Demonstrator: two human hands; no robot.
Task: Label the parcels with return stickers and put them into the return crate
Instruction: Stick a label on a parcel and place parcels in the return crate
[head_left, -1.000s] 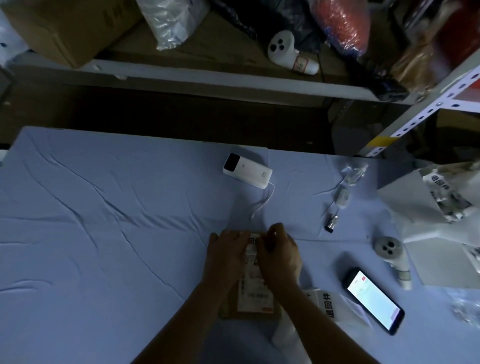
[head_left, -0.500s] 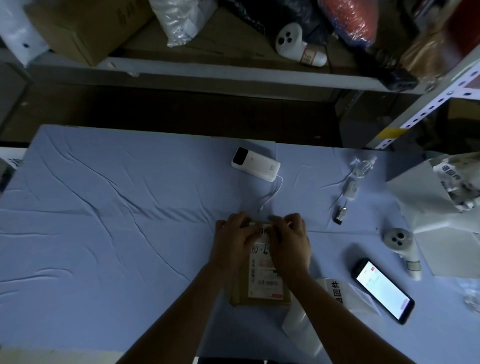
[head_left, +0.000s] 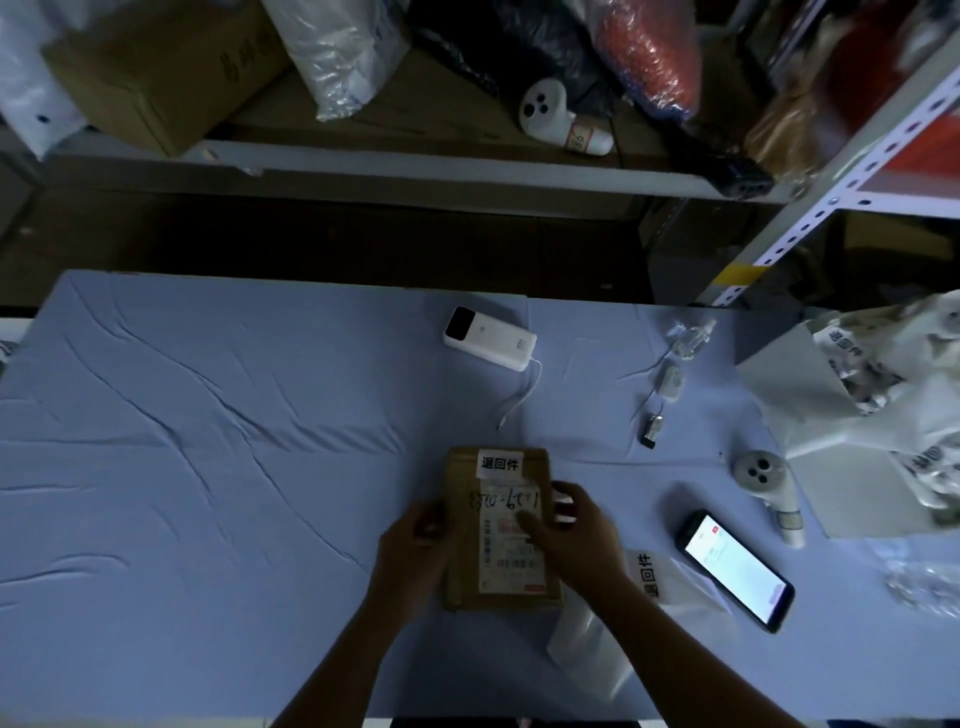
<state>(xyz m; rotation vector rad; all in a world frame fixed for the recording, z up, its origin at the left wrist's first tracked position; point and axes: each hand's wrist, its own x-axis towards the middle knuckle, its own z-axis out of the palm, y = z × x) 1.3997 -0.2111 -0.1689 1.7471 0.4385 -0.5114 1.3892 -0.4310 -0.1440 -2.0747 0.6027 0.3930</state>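
Parcel (head_left: 462, 493) of flat brown cardboard lies on the table (head_left: 208, 467), a wide surface under wrinkled pale blue cloth, near the front edge and slightly right of centre. At the table's right end sits a heap of crumpled white plastic mailing bags (head_left: 857, 431), some printed with black characters. The person's left hand (head_left: 415, 556) grips the parcel's left edge. The right hand (head_left: 576, 540) holds the right edge, its thumb pressing the white printed shipping label (head_left: 511, 566) and its fingers (head_left: 571, 491) curled round the side. A translucent backing sheet (head_left: 587, 639) lies under the right forearm, and a spare white sticker (head_left: 647, 574) lies by its far end. A black smartphone (head_left: 735, 569) with a lit screen lies to the right, apart from the parcel, and a white handheld thermometer-shaped device (head_left: 769, 488) lies just beyond it. A white rectangular power bank (head_left: 491, 338) with a thin cable lies toward the far edge. The small white return sticker (head_left: 500, 462), bearing three black characters, sits on the parcel's far end, just above the label.
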